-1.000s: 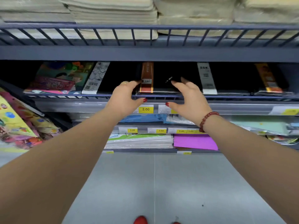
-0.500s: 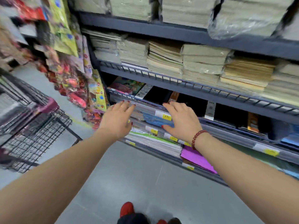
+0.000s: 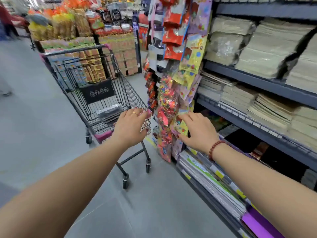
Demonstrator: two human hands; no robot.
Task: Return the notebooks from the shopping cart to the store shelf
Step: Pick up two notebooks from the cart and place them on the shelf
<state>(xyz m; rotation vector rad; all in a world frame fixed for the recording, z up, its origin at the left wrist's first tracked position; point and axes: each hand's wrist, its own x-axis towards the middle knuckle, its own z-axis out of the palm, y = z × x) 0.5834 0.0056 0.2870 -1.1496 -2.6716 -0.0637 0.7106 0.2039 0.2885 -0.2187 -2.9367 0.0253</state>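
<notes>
Head camera shows the remaining dark, plastic-wrapped notebooks [image 3: 109, 112] lying flat in a low stack on the floor of the black wire shopping cart [image 3: 96, 83], toward its near end, just beyond the reaching fingers. A second ago both hands were up at the grey metal store shelf [image 3: 257, 129], pressed against the row of black notebooks [image 3: 240, 143] there; now the view has swung left and the arms have come away from that row, which I read as one batch having been put back and the person turning for the next. The left hand [image 3: 131, 128] hovers over the near rim of the cart with fingers loosely spread and slightly curled, holding nothing, a gold ring on one finger; it sits just short of the stack, a little nearer and to the right of it. The right hand [image 3: 197, 130], with a red bead bracelet at the wrist, is also empty and open, palm down, in front of the hanging strip of colourful toy packets [image 3: 171, 100] at the shelf's end, well to the right of the cart's stack. Behind, the shelf row that receives the notebooks lies to the right of the right forearm, below stacks of pale paper pads [image 3: 267, 107]. More notebooks appear left to move, so the task is not yet finished.
</notes>
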